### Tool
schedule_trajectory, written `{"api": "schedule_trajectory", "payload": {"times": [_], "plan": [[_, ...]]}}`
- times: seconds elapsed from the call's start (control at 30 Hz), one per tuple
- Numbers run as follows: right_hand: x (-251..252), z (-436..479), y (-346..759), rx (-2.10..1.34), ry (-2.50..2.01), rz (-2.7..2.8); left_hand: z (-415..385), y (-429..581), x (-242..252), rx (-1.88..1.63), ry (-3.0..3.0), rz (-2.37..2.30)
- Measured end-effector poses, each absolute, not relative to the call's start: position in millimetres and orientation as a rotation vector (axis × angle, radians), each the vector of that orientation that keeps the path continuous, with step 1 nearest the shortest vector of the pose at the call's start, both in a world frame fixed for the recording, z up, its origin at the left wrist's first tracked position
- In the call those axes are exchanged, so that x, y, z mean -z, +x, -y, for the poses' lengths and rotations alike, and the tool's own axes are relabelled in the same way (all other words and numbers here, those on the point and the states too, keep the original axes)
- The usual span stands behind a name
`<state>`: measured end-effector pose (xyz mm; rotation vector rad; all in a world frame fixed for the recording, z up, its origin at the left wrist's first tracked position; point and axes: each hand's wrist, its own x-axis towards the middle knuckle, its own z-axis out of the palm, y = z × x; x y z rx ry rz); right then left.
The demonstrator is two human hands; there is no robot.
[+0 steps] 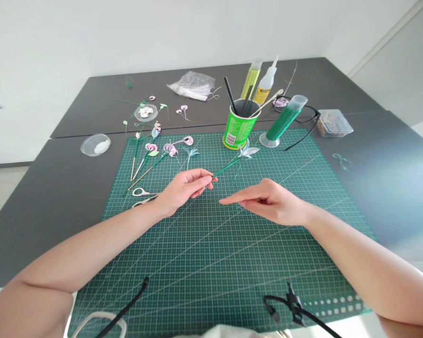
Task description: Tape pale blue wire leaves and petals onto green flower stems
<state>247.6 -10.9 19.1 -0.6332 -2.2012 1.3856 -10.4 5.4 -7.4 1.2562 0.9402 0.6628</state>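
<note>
No wording is legible: a bright green cylindrical can (pixel 242 127) bears a barcode (pixel 231 139) and tiny pale print; the translucent plastic bottle's yellow label (pixel 262 96) is blurred.

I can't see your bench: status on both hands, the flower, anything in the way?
Left hand pinching green stem, pale flower at its far end. Right hand apart from stem, index finger extended. Scissors near left hand, partly hidden.

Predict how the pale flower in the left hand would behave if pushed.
Its green stem looks fairly stiff, jutting from the left hand without drooping. The pale flower is probably light, since a hold at one end carries it. Its thin, pointed petals would likely bend or crease easily.
</note>
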Motion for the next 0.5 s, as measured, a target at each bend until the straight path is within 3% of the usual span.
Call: {"api": "schedule_trajectory", "payload": {"times": [0.5], "plan": [[-16.8,13.7,248.2,-1.307,-0.640,2.278,-3.5,-8.7,7.3,-0.657,1.285,-0.991]]}}
